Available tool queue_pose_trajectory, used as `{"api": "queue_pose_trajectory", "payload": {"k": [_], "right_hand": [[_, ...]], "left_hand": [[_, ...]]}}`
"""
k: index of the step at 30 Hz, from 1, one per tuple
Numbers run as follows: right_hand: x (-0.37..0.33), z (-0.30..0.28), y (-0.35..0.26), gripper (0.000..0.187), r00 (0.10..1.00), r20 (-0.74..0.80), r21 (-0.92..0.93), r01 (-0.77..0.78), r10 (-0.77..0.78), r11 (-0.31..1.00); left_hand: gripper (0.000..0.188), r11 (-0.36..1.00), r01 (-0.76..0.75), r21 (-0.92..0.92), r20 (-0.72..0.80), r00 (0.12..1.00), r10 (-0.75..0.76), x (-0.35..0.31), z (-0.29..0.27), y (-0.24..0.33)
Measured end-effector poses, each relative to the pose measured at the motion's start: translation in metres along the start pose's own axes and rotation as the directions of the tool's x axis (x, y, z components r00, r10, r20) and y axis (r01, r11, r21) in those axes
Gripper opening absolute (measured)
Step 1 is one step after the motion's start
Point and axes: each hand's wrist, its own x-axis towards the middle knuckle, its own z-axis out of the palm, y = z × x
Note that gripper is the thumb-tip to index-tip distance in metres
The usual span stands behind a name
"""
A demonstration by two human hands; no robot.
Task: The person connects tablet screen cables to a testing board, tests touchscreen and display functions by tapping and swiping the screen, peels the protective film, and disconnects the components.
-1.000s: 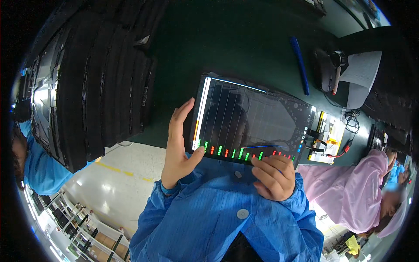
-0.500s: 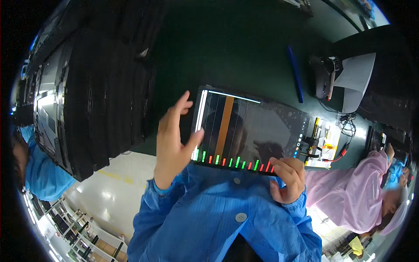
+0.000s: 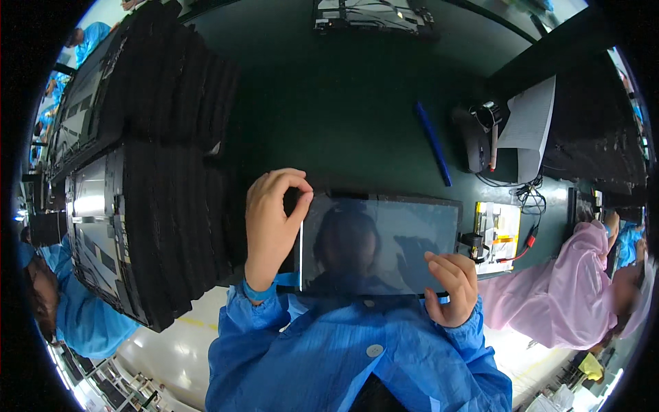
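Note:
A dark tablet screen (image 3: 405,230), mostly dim grey with a thin white line down its left side, lies tilted in front of my body. At its far left corner my left hand (image 3: 271,220) has thumb and index finger pinched together on the edge. A blue band circles that wrist. My right hand (image 3: 454,288) grips the near right corner, fingers curled over the glass and thumb by the near edge. Next to the tablet's right side sits a battery-like board (image 3: 499,233) with yellow edges, joined to it by a black connector.
Tall stacks of black trays (image 3: 171,226) hold panels on the left. A blue pen (image 3: 434,144), a computer mouse (image 3: 472,141), white paper (image 3: 530,130) and a red-tipped cable (image 3: 530,240) lie to the right. A person in pink (image 3: 542,295) sits beyond.
The screen has gone from coloured bars and an orange stripe to nearly plain grey. My left hand has gone from spread fingers to a pinch at the tablet's far left corner.

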Motion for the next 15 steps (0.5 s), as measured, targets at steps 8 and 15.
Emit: {"api": "queue_pose_trajectory", "payload": {"k": [8,15], "right_hand": [[0.022,0.002,-0.005,0.053,0.99,0.102,-0.021,-0.095,0.096,0.995],[0.017,0.009,0.005,0.056,0.939,-0.083,-0.287,-0.343,0.334,0.894]], "left_hand": [[0.014,0.92,-0.348,-0.182,0.049,0.931,0.362,-0.028,-0.011,0.038],[0.008,0.584,-0.488,-0.649,0.004,0.765,0.644,-0.053,-0.029,0.026]]}}
